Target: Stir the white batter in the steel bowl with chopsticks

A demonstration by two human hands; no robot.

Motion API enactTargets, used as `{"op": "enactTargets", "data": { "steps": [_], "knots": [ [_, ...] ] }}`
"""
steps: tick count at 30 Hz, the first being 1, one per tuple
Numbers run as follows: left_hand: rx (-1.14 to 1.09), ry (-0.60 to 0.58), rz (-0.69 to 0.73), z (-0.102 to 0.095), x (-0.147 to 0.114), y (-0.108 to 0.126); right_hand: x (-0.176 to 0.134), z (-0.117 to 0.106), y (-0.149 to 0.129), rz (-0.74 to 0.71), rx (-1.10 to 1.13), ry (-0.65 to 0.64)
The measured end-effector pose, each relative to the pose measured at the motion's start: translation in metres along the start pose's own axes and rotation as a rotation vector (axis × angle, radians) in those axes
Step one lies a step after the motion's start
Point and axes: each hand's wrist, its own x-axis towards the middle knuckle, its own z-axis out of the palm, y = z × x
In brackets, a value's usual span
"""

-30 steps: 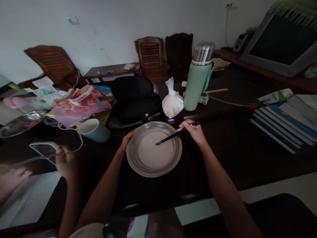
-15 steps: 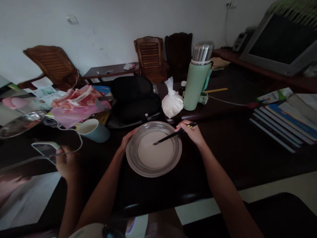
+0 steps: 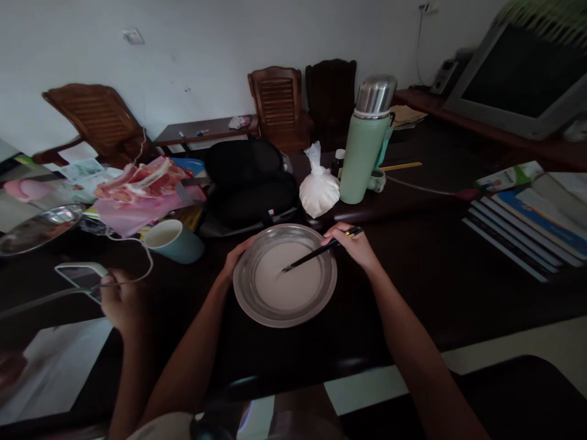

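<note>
A round metal bowl [image 3: 242, 299] holds a pale, cloudy liquid batter [image 3: 287, 293]. At its upper left, my left hand [image 3: 235, 258] grips the outer side, with the fingertips partly hidden behind the rim. Dark chopsticks [image 3: 316, 252] with gold bands are held in my right hand [image 3: 349, 242], which is closed above the right rim. Their tips dip into the batter near the bowl's middle. Beyond the bowl sit a knotted plastic bag of white powder [image 3: 320, 190] and a green thermos [image 3: 365, 153] with a steel cap.
To the left, another person's hand [image 3: 121, 302] holds a phone [image 3: 80, 275] with a white cable. A blue cup [image 3: 181, 243], raw meat [image 3: 144, 181] on pink plastic and a black bag [image 3: 250, 189] stand behind. Stacked books [image 3: 518, 235] lie at right.
The chopstick tips have shifted slightly left and down in the batter, with my right hand moving slightly left. At far left, the other person's second hand has drawn back leftward off the paper.
</note>
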Motion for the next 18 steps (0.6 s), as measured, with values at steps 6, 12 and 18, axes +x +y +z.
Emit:
{"op": "enactTargets", "data": {
  "steps": [6,12,18],
  "knots": [
    [-0.001,0.002,0.02,0.002,0.0,0.0,-0.001,-0.013,-0.001,-0.016,-0.026,0.119],
    [-0.038,-0.131,-0.056,0.009,0.001,0.009,-0.003,0.003,-0.001,0.049,0.002,-0.113],
    [-0.07,-0.164,-0.174,0.016,-0.002,0.017,0.001,-0.005,0.001,-0.003,-0.012,0.054]
  ]
}}
